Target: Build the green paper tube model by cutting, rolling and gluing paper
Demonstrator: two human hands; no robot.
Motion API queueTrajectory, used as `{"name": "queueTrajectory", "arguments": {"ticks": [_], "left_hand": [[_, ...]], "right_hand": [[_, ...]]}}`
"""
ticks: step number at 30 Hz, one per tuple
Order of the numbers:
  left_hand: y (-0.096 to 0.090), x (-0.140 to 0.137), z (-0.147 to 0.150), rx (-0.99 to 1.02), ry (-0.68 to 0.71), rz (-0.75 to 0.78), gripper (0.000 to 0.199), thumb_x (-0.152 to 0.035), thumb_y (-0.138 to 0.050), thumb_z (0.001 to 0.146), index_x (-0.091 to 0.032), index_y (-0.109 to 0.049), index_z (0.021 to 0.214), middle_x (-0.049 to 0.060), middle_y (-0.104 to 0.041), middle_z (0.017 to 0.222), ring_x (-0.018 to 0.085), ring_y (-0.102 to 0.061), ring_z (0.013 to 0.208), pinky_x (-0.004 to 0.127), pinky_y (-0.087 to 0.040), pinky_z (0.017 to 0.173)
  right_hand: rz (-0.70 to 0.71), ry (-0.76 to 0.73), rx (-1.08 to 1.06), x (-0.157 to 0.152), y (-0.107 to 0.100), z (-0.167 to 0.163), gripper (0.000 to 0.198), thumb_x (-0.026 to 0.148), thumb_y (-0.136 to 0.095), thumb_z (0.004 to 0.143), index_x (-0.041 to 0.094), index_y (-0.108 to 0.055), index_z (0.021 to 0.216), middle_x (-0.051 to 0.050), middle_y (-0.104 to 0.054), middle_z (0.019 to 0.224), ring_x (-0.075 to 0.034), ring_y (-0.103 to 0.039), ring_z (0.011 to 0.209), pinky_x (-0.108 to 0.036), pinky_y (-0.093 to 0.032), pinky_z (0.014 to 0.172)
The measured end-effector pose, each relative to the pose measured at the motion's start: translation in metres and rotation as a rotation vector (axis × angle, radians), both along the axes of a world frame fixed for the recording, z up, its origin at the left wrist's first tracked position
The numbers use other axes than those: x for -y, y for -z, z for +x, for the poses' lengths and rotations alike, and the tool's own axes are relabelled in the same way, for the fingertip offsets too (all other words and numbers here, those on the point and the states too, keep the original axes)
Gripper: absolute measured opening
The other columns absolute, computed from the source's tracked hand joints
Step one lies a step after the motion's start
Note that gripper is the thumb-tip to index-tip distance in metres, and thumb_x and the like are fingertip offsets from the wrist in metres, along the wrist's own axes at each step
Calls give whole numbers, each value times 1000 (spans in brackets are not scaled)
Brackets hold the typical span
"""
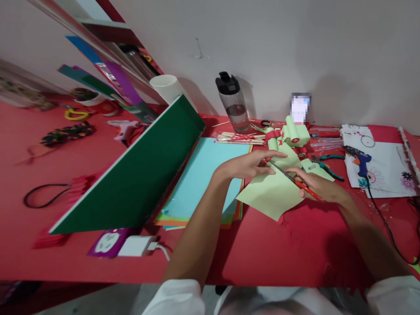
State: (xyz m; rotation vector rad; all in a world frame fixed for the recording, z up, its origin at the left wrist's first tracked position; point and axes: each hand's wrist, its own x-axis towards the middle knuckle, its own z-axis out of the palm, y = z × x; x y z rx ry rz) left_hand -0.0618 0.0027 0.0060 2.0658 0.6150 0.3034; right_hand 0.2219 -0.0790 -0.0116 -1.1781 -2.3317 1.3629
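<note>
My right hand (pixel 321 186) is closed round the orange handle of what look like scissors (pixel 284 172), their long metal blade pointing left. The blade tip reaches the fingers of my left hand (pixel 249 164). Between that thumb and forefinger shows a small red piece (pixel 265 162), too small to make out clearly. Both hands are over a sheet of pale green paper (pixel 275 194) lying at an angle on the red table. Just behind are pale green paper rolls and a block (pixel 295 133) with red trim.
A green board (pixel 138 175) leans left of a coloured paper stack (pixel 203 175). Behind stand a water bottle (pixel 232 105) and sticks (pixel 239 139). Pliers (pixel 328 164) and a blue glue gun (pixel 361 162) with a trailing cord lie right. A white charger (pixel 136 246) sits near the front edge.
</note>
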Motion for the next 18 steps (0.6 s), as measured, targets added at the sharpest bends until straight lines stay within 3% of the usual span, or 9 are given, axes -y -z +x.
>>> {"name": "queueTrajectory", "arguments": {"ticks": [7, 12, 18], "left_hand": [[-4, 3, 4, -4, 11, -4, 54, -44, -62, 101, -23, -57, 150, 10, -71, 114, 21, -62, 97, 27, -49, 82], [2, 1, 4, 12, -11, 5, 55, -43, -64, 100, -21, -58, 150, 8, -72, 106, 21, -62, 96, 29, -49, 85], [3, 0, 3, -6, -16, 23, 59, -46, -63, 100, -21, -54, 153, 11, -72, 113, 22, -63, 101, 28, -50, 84]], "right_hand": [[18, -26, -7, 0, 1, -1, 83, 79, -47, 97, 21, -36, 155, -4, -69, 93, -20, -60, 75, -30, -46, 71], [25, 6, 4, 1, 2, -1, 70, 69, -49, 102, 22, -39, 154, -5, -71, 97, -19, -62, 75, -30, -48, 70], [-25, 61, 27, 1, 0, -2, 62, 61, -54, 103, 26, -45, 153, -4, -73, 97, -21, -64, 81, -30, -50, 74]]}}
